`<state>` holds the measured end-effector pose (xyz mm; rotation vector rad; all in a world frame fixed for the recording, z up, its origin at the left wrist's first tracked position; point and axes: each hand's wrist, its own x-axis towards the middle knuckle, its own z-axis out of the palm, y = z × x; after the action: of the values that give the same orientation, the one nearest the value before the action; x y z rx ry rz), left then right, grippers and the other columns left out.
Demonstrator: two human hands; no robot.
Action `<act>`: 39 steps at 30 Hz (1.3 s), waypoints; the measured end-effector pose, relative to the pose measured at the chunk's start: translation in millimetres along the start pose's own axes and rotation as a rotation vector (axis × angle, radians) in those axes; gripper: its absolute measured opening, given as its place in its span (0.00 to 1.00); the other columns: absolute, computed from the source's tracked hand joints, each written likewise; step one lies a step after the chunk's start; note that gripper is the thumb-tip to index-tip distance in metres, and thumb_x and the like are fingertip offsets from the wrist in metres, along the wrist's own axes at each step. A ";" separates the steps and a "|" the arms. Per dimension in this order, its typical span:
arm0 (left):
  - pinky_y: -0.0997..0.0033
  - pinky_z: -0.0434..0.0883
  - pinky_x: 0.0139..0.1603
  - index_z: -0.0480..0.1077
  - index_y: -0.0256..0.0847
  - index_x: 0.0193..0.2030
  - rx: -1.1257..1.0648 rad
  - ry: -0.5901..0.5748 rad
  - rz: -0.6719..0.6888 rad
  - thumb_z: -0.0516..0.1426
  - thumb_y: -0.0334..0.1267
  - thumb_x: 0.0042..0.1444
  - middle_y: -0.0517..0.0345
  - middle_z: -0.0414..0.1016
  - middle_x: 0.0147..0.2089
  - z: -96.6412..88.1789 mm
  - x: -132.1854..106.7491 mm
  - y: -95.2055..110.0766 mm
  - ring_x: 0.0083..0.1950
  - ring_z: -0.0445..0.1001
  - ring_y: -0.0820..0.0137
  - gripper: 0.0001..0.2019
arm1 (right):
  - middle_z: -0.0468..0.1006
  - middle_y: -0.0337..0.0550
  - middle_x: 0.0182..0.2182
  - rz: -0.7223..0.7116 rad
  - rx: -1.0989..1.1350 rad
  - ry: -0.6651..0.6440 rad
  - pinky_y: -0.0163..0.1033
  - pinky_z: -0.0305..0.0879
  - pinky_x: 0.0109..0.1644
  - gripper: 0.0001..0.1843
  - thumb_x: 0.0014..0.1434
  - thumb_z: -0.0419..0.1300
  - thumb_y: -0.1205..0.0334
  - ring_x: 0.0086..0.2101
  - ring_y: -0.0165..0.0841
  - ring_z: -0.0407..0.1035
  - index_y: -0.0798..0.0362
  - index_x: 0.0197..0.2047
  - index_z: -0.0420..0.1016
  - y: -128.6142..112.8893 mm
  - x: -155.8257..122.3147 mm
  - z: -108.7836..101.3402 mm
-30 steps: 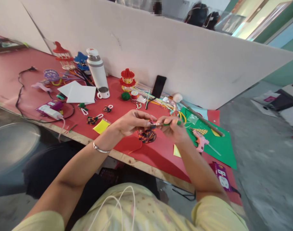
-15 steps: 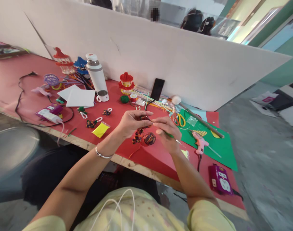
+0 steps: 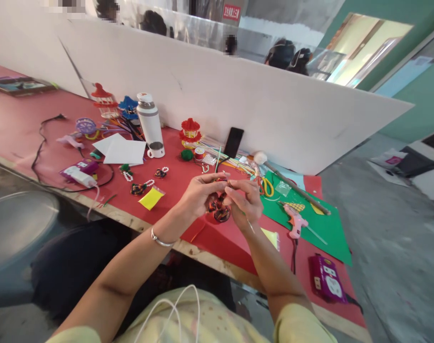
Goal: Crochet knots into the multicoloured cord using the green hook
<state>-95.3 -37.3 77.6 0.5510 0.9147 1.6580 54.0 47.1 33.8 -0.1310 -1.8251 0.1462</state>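
Two bare hands meet over the near edge of a red-covered table (image 3: 234,245), left of its near right corner. The left hand (image 3: 195,196) is nearly closed, thumb and fingers pinching a small knotted piece of dark multicoloured yarn (image 3: 212,206). The right hand (image 3: 246,200) is curled, its fingertips drawn together at the same yarn, while a slim tool with a green handle and metal shaft (image 3: 251,226) lies tucked within it. Just below the fingertips is a round ball of striped dark yarn (image 3: 222,214); whether it rests on the table or hangs cannot be told. To work the yarn well, the left pinch should probably sit close to the stitch, firm but not crushing, while the right fingertips tease the strand with light, even tension and the tool stays clear of the loops. The knotted piece droops beneath the fingers, its long axis seemingly running down towards the near edge, though fingers hide its top. The tool slants, its visible metal end pointing towards the near edge and slightly right. A loose orange strand (image 3: 198,233) trails slantwise towards that edge.
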 end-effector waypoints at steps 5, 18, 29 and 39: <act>0.79 0.58 0.21 0.85 0.36 0.36 0.072 -0.091 -0.072 0.77 0.33 0.36 0.54 0.82 0.28 -12.6 0.8 17.3 0.26 0.74 0.76 0.16 | 0.88 0.44 0.49 0.067 0.260 -0.145 0.53 0.80 0.49 0.21 0.65 0.67 0.50 0.45 0.42 0.83 0.30 0.61 0.78 7.8 13.0 -11.6; 0.77 0.69 0.25 0.85 0.36 0.33 0.220 -0.138 -0.104 0.76 0.33 0.38 0.55 0.82 0.28 -20.9 -0.2 30.7 0.26 0.76 0.75 0.12 | 0.89 0.46 0.50 0.145 0.399 -0.323 0.54 0.80 0.52 0.21 0.62 0.71 0.55 0.47 0.44 0.84 0.35 0.58 0.83 7.3 31.3 -41.0; 0.77 0.69 0.26 0.85 0.35 0.33 0.318 -0.225 -0.168 0.74 0.31 0.39 0.55 0.80 0.26 -20.7 -0.3 37.2 0.24 0.73 0.76 0.11 | 0.89 0.49 0.48 0.084 0.481 -0.428 0.47 0.82 0.50 0.19 0.62 0.71 0.59 0.45 0.40 0.84 0.42 0.57 0.84 7.8 43.3 -55.7; 0.78 0.70 0.25 0.85 0.35 0.33 0.361 -0.288 -0.235 0.72 0.31 0.37 0.56 0.79 0.24 -20.3 -1.6 42.2 0.22 0.72 0.77 0.12 | 0.89 0.49 0.48 0.140 0.578 -0.463 0.46 0.81 0.50 0.16 0.64 0.69 0.57 0.45 0.39 0.84 0.43 0.56 0.85 6.3 43.4 -58.5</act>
<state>-135.2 -48.5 99.5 0.8677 1.0259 1.1717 99.6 62.3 89.0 0.2000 -2.1521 0.8512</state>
